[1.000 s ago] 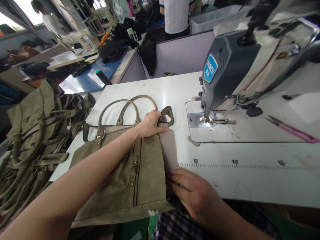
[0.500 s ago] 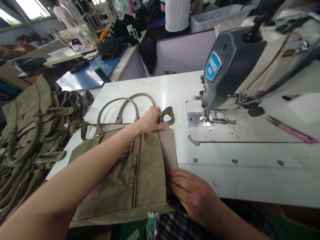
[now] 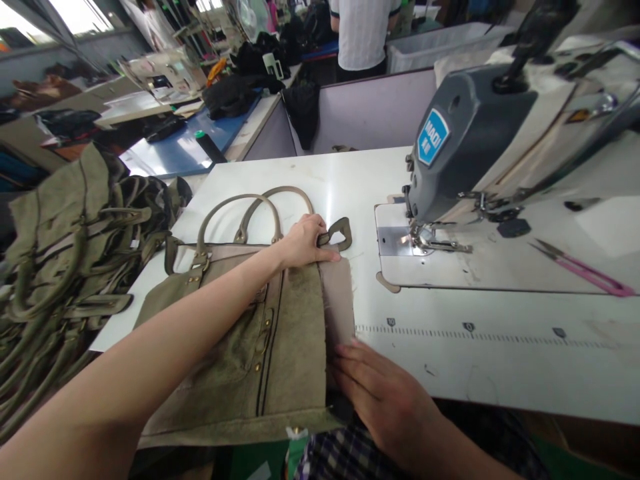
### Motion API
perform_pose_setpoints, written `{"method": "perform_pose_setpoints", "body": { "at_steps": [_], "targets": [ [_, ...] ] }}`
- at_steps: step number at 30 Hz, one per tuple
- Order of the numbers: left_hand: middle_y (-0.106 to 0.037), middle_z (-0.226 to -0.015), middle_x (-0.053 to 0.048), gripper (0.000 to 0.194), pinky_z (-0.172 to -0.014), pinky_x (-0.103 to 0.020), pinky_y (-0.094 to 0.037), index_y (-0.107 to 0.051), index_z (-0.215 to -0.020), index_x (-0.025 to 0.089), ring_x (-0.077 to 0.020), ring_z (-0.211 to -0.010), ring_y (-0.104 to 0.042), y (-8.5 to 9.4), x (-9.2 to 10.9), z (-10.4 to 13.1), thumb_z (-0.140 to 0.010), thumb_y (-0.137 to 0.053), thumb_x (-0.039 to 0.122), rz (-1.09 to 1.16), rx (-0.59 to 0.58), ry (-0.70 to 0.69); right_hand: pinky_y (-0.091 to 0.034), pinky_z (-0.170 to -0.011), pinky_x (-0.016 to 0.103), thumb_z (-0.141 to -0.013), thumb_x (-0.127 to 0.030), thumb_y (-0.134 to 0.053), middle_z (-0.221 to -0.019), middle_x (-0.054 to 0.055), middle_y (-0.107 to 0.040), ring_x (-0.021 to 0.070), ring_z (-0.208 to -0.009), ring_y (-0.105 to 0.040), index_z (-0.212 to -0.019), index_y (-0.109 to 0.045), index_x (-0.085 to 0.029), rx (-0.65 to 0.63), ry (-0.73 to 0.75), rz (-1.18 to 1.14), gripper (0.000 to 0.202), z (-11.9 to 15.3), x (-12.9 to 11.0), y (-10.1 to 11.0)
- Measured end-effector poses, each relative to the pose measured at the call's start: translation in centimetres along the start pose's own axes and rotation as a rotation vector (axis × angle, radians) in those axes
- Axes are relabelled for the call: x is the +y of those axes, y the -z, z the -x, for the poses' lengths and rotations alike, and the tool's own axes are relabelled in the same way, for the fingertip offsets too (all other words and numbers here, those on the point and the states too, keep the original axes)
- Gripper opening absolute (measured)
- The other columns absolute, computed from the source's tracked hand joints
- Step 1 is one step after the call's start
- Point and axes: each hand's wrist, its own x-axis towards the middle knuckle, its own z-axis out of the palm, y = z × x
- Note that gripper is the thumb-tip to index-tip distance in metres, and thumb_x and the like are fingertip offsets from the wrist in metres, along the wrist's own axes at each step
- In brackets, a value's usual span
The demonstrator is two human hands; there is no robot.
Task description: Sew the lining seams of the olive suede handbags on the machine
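An olive-green handbag (image 3: 300,333) lies on the white table, its two curved handles pointing away from me. My left hand (image 3: 306,241) reaches across it and is closed on the top right corner, thumb stretched to the right. Just beyond those fingers a looped olive tab (image 3: 342,235) sticks out. A pale lining piece (image 3: 338,293) shows past the outer panel's raw right edge. Lower on this edge, my right hand (image 3: 380,387) grips the bag, fingers together against the lining; its thumb is hidden. The bag's bottom overhangs the table's front edge.
A sewing machine (image 3: 460,140) stands to the right, with pink-handled thread snips (image 3: 585,268) beside it. Several similar olive bags (image 3: 65,247) are heaped at the left. Beyond a low partition (image 3: 375,107) stands a person in a white top (image 3: 363,33).
The outer panel's lower right edge has shifted slightly left, and more of the dark gap beside the lining shows. Both hands keep nearly the same places. The view has shifted a little.
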Motion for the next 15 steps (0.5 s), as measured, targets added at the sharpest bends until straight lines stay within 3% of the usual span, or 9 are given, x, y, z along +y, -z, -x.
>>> {"method": "perform_pose_setpoints", "body": {
  "at_steps": [4, 9, 12, 15],
  "targets": [
    [-0.061, -0.098, -0.009, 0.032, -0.084, -0.037, -0.048, -0.062, -0.083, 0.015, -0.0236, -0.094, -0.056, -0.7, 0.8, 1.3, -0.068, -0.077, 0.038, 0.032, 0.020, 0.004, -0.051, -0.100, 0.030, -0.099, -0.009, -0.028, -0.101, 0.015, -0.071, 0.0211, -0.104, -0.065, -0.106, -0.068, -0.006, -0.015, 0.022, -0.039, 0.041, -0.6, -0.1, 1.1],
    [-0.060, -0.104, -0.008, 0.018, -0.095, -0.043, -0.044, -0.061, -0.078, 0.017, -0.0241, -0.103, -0.055, -1.8, 2.2, 2.3, -0.079, -0.068, 0.034, 0.050, 0.104, -0.006, -0.047, -0.104, 0.030, -0.095, -0.005, -0.037, -0.103, 0.016, -0.071, 0.0216, -0.107, -0.064, -0.110, -0.065, -0.003, -0.148, 0.095, -0.045, 0.032, 0.2, 1.3, 3.5],
    [-0.059, -0.102, -0.008, 0.018, -0.095, -0.043, -0.044, -0.061, -0.077, 0.017, -0.0246, -0.103, -0.056, -1.9, 1.8, -0.6, -0.079, -0.067, 0.033, 0.043, 0.132, 0.004, -0.048, -0.102, 0.032, -0.093, -0.004, -0.038, -0.106, 0.017, -0.070, 0.0219, -0.107, -0.064, -0.110, -0.064, -0.002, -0.157, 0.153, 0.003, 0.031, -0.4, 5.2, 4.8],
    [-0.060, -0.103, -0.009, 0.019, -0.095, -0.046, -0.043, -0.062, -0.079, 0.015, -0.0270, -0.104, -0.055, -1.6, 1.0, -6.1, -0.075, -0.070, 0.032, 0.017, 0.167, 0.033, -0.054, -0.094, 0.031, -0.093, -0.003, -0.037, -0.106, 0.017, -0.070, 0.0211, -0.102, -0.066, -0.105, -0.065, -0.004, -0.119, 0.160, 0.106, 0.031, -2.5, 10.5, 5.6]
  ]
}}
